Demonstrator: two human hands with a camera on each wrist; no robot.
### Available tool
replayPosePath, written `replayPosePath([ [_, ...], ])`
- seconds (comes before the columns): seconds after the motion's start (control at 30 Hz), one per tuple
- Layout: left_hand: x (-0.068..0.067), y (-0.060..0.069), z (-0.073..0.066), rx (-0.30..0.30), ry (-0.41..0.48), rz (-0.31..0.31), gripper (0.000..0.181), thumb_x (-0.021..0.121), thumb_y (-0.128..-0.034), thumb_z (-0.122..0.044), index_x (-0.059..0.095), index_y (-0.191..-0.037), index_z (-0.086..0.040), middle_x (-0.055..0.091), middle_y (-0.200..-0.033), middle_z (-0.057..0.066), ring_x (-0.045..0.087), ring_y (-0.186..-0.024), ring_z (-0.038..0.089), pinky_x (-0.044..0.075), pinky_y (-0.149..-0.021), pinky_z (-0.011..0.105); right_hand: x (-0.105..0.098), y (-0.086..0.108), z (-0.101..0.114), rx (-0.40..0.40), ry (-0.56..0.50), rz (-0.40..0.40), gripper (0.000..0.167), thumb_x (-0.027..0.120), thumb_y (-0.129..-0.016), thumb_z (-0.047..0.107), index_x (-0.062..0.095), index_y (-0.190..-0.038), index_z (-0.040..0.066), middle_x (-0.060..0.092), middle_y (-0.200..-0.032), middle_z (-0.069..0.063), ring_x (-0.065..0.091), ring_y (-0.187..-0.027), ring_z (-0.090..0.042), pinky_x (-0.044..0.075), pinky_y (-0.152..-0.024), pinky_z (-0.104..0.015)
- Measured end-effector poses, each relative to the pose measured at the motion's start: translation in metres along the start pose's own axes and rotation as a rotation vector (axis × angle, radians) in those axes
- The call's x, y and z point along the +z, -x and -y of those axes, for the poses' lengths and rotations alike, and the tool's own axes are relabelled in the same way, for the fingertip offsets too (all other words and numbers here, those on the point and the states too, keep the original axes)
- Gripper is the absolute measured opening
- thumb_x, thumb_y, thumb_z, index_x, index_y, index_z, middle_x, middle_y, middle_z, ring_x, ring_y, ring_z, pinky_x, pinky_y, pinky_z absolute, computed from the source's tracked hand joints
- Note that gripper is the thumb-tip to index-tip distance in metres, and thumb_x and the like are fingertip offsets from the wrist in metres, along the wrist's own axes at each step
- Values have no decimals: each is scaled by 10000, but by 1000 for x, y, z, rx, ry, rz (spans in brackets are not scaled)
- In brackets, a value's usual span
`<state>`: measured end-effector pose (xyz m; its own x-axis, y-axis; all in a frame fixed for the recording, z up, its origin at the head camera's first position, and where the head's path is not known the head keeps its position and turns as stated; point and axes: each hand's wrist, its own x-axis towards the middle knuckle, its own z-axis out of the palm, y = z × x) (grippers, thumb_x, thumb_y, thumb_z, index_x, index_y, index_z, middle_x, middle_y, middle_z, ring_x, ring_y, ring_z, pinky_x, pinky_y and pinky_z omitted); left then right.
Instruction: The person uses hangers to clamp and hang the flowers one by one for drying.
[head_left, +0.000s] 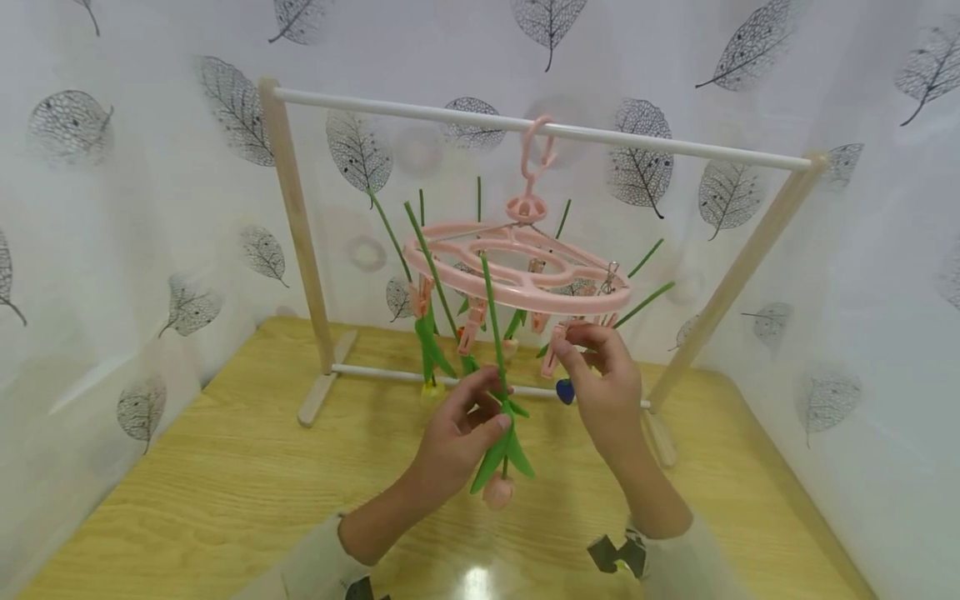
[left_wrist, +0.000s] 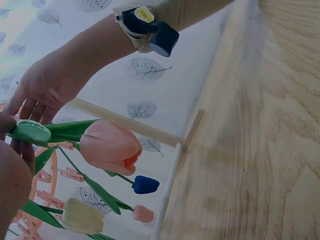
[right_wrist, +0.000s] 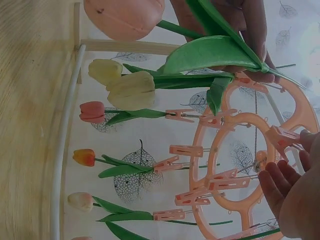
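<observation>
A pink artificial tulip point(head_left: 498, 492) hangs bloom-down in my left hand point(head_left: 453, 437), which pinches its stem near the green leaves. The bloom shows large in the left wrist view, and its stem rises in front of the hanger's rim. My right hand point(head_left: 609, 392) pinches a pink clothespin point(head_left: 551, 354) on the near right side of the round pink drying hanger point(head_left: 525, 300). In the right wrist view that clothespin point(right_wrist: 282, 136) sits between thumb and fingers. A blue tulip point(head_left: 565, 391) shows just beside the right hand. The tulip's stem stands apart from the clothespin.
The hanger hooks over the white rod point(head_left: 390, 107) of a wooden stand point(head_left: 296, 217). Other clothespins hold tulips upside down, among them a yellow one point(right_wrist: 132, 91) and an orange one point(right_wrist: 84, 157). A lower rod point(head_left: 390, 375) runs above the wooden table point(head_left: 187, 500). Leaf-patterned curtains surround it.
</observation>
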<state>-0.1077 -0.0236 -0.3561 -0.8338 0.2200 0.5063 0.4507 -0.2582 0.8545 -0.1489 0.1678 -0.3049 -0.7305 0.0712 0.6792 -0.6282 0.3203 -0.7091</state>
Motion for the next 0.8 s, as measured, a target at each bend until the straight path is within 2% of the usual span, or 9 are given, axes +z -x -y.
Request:
replayPosePath([
  [0.1, 0, 0, 1, -6, -2, 4, 502, 607, -951, 31, 471, -1432, -20, 527, -1283, 284, 530, -1013, 187, 538, -834, 196, 1, 1, 1, 44, -84, 1, 234, 690, -965, 131, 616, -1129, -19, 667, -1039, 19, 654, -959, -103, 547, -834, -187],
  [0.2, -1, -1, 2, -20, -7, 7, 507, 609, -951, 21, 471, -1436, -35, 539, -1283, 250, 535, -1014, 193, 542, -841, 205, 1, 3, 3, 68, -197, 15, 236, 663, -978, 99, 591, -1151, -45, 670, -1032, -20, 676, -916, -129, 576, -822, -219],
  [0.3, -2, -3, 2, -28, -16, 7, 505, 613, -949, 14, 474, -1431, -46, 552, -1274, 200, 543, -1013, 190, 549, -850, 221, 3, 6, 5, 60, -278, 34, 232, 642, -982, 57, 565, -1153, -81, 656, -1094, -64, 688, -972, -149, 579, -838, -227],
  [0.5, -6, -13, 0, -5, -38, -2, 524, 614, -941, 31, 474, -1437, -66, 551, -1289, 141, 539, -1016, 191, 554, -844, 232, 8, 10, 9, 32, -343, 38, 229, 626, -980, 14, 527, -1129, -130, 610, -1184, -90, 668, -1060, -155, 558, -880, -206],
  [0.63, -8, -18, -2, -8, -51, 5, 517, 611, -951, 13, 481, -1442, -85, 546, -1301, 123, 543, -1019, 194, 553, -843, 239, 12, 11, 12, 36, -404, 39, 225, 619, -981, 2, 525, -1130, -137, 629, -1159, -97, 688, -998, -143, 575, -860, -229],
  [0.8, -7, -25, -3, 12, -78, 3, 506, 624, -953, 0, 510, -1434, -109, 568, -1312, 105, 560, -1022, 202, 556, -860, 263, 18, 11, 15, 58, -429, 27, 191, 629, -981, 20, 552, -1110, -99, 636, -1170, -89, 681, -1004, -139, 565, -825, -216],
])
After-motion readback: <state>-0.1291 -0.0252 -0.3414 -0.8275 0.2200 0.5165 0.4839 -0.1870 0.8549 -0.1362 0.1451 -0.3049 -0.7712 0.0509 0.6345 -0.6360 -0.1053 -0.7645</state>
